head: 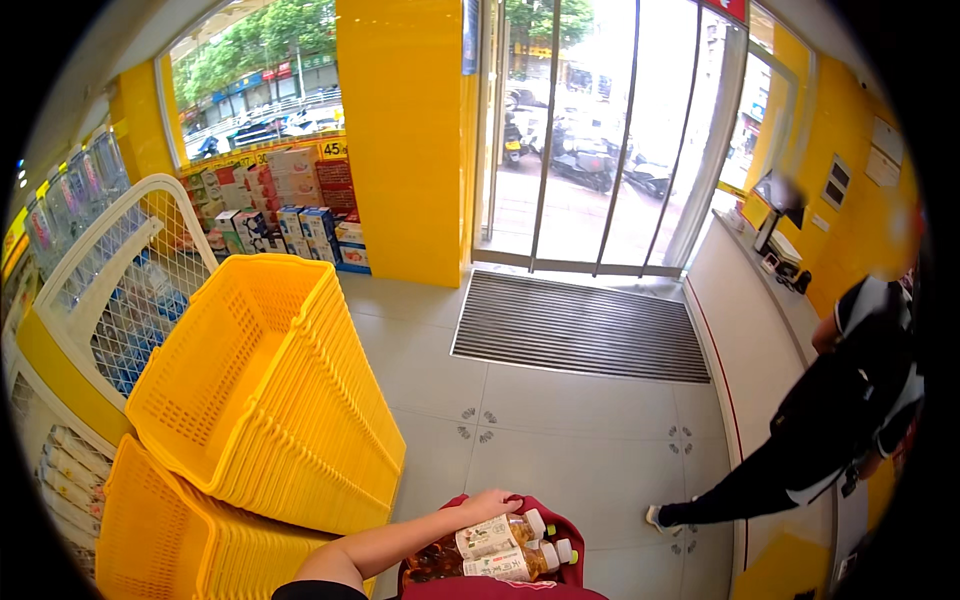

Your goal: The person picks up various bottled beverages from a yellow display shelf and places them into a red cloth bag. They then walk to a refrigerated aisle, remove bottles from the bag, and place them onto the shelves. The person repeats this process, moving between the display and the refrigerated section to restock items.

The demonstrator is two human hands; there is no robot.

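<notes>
At the bottom centre my left hand (491, 506) reaches across from the left and is closed on the rim of a dark red fabric bag (574, 536). Several plastic bottles of amber drink (491, 536) lie side by side in the bag's opening, with white and green caps towards the right. Their labels bear writing. My forearm lies along the upper left side of the bottles. The lower part of the bag is cut off by the picture's edge. My right hand is out of view.
Tall stacks of yellow plastic shopping baskets (330, 360) stand close on the left, before a white mesh rack (187, 217). Ahead are a striped floor mat (577, 322) and glass doors (592, 150). A person in dark clothes (832, 405) stands right by a counter (757, 345).
</notes>
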